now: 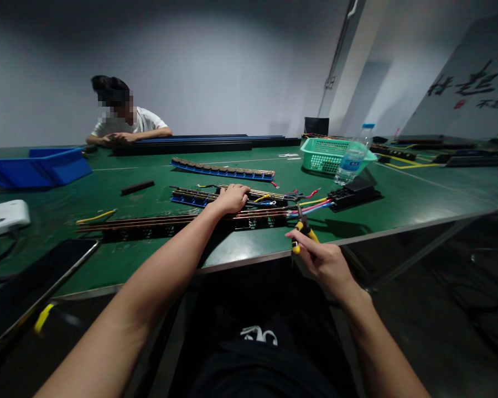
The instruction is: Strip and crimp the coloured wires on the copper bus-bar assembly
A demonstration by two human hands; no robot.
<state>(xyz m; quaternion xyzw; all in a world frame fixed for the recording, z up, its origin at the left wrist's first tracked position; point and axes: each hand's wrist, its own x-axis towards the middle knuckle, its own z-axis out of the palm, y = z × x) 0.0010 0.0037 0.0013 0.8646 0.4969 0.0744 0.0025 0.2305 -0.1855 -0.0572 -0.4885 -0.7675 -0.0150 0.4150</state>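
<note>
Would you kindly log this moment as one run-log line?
Left hand: on metal-railed strip | Right hand: holding yellow-black pliers, tips at colored wires | Nearby: green basket, water bottle | Across table: another person

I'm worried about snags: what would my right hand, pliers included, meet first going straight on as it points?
Probably the coloured wires at the end of the long strip; the pliers in your right hand have their tips at or just over them, though contact is unclear.

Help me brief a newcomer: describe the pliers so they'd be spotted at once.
Find the green table. At its near edge, the right hand holds the pliers, tips at the coloured wires. Unlike those thin strands, they have yellow and black handles.
</note>
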